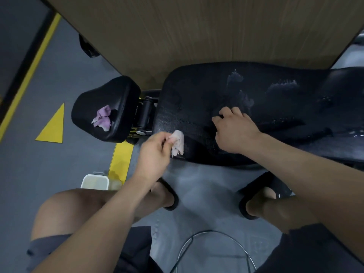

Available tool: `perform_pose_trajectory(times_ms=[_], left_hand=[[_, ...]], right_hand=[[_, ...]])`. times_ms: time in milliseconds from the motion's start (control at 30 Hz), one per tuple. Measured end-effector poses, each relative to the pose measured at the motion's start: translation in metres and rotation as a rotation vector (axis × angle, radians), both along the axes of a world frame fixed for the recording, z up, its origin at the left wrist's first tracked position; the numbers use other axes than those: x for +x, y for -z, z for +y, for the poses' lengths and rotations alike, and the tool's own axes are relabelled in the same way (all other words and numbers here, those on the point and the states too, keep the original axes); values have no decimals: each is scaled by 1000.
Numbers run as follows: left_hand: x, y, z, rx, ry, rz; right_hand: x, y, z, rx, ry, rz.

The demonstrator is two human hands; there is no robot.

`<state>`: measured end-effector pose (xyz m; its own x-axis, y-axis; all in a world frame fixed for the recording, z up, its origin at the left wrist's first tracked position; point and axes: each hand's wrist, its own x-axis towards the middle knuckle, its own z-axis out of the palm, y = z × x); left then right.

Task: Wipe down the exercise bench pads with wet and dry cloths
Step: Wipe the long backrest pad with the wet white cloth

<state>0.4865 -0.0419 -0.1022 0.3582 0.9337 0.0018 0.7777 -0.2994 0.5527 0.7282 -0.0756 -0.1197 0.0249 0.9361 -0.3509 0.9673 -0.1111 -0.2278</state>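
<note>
Black bench back pad (197, 89) wet-streaked; purple cloth (102, 118) crumpled on small seat pad (118, 89); white tub (94, 182) on grey floor (59, 75)

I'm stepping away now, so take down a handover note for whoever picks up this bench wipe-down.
Left hand: pinches the pale cloth at the long pad's near edge.
Right hand: rests on the long pad, fingers bent; unclear whether it holds anything.
Purple cloth: lies bunched on the small seat pad.
Done: long pad wetted; water streaks show.
Left: dry those streaks, then probably wipe the seat pad.
</note>
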Motion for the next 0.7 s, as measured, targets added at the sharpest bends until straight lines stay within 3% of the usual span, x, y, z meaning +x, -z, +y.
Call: perform_pose_trajectory(times_ms=[100,200,267,333,433,567,700], left_hand=[[-9,-8,9,175,-26,62],[-15,20,10,-23,153,244],[-20,36,6,-141,127,261],[-27,40,7,-83,70,255],[-38,37,8,45,163,251],[-48,39,17,-41,349,365],[-53,44,38,-32,283,296]], right_hand=[[-7,-3,4,13,-16,25],[-13,-4,9,-5,-34,35],[-19,-4,13,-16,-50,36],[-26,-3,16,-14,-66,35],[-37,-1,20,6,-91,43],[-51,0,21,70,-164,104],[-68,-4,21,81,-175,251]])
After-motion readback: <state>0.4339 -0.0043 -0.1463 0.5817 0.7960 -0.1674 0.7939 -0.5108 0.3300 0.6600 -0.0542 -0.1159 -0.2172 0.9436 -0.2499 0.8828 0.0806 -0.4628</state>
